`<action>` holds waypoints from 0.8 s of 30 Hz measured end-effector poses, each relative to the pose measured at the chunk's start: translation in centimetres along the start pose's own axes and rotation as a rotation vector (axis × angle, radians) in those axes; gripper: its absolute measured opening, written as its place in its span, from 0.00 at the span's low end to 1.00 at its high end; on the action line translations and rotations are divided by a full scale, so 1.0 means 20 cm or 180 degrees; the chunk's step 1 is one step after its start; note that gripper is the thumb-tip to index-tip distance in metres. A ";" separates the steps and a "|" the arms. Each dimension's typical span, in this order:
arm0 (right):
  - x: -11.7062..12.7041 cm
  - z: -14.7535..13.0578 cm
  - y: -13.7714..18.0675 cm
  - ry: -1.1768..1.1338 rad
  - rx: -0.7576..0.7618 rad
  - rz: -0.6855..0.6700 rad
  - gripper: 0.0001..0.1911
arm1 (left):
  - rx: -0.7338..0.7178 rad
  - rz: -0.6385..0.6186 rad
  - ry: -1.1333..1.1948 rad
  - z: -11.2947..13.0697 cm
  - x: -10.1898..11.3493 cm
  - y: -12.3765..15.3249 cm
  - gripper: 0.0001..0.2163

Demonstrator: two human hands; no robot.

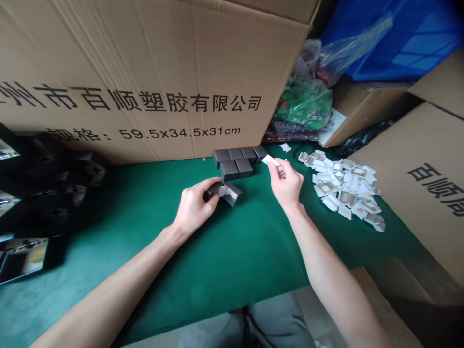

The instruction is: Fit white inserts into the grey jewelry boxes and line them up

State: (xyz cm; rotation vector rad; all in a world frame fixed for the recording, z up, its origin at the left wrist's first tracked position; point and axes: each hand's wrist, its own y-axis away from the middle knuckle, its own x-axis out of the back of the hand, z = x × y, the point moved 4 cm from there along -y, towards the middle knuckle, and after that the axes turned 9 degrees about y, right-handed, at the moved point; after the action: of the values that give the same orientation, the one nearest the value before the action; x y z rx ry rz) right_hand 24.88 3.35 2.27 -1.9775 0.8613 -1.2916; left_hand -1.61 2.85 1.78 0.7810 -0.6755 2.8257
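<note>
My left hand (199, 200) is closed on a small black case (231, 193), whose open side shows a pale inside. My right hand (286, 181) pinches a small white piece (270, 160), paper-like, between thumb and fingers. Just beyond both hands, several closed black blocks (235, 167) stand in two rows against each other. Right of my right hand lies a loose heap of small white pieces (344, 183), some folded and some with brownish patches. One stray white scrap (285, 147) rests behind the heap.
A large cardboard box (152, 58) stands along the back of the green table (217, 270). Dark open housings (32, 193) are stacked at left. Bagged parts (304, 101), a blue bin (409, 43) and another carton (416, 179) crowd the right side.
</note>
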 end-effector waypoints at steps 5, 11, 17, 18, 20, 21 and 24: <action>0.03 -0.15 0.04 -0.0557 0.0156 -0.0084 0.15 | 0.0372 -0.0019 0.0171 -0.01 0.00 0.00 0.19; 0.02 -0.26 0.09 -0.0915 0.0290 -0.0323 0.15 | 0.0882 0.0045 0.0712 -0.05 0.00 -0.01 0.20; 0.04 -0.27 0.07 -0.0861 0.0216 -0.0079 0.13 | 0.1042 0.0143 0.1069 -0.08 0.00 -0.02 0.19; 0.04 -0.27 0.07 -0.0878 0.0225 -0.0056 0.12 | 0.1034 0.0145 0.1072 -0.08 0.00 -0.02 0.19; 0.03 -0.27 0.07 -0.0949 0.0276 -0.0094 0.11 | 0.1022 0.0148 0.1072 -0.08 0.00 -0.02 0.19; 0.03 -0.27 0.07 -0.0990 0.0298 -0.0127 0.10 | 0.1023 0.0149 0.1073 -0.08 0.00 -0.02 0.19; 0.01 -0.26 0.08 -0.1088 0.0284 -0.0186 0.09 | 0.1028 0.0156 0.1075 -0.07 0.00 -0.02 0.19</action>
State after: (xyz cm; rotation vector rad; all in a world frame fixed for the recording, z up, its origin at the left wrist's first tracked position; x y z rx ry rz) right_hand 19.82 1.52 2.95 -2.0832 0.5744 -0.9639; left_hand -2.18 3.86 0.80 0.3078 -0.1935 3.0439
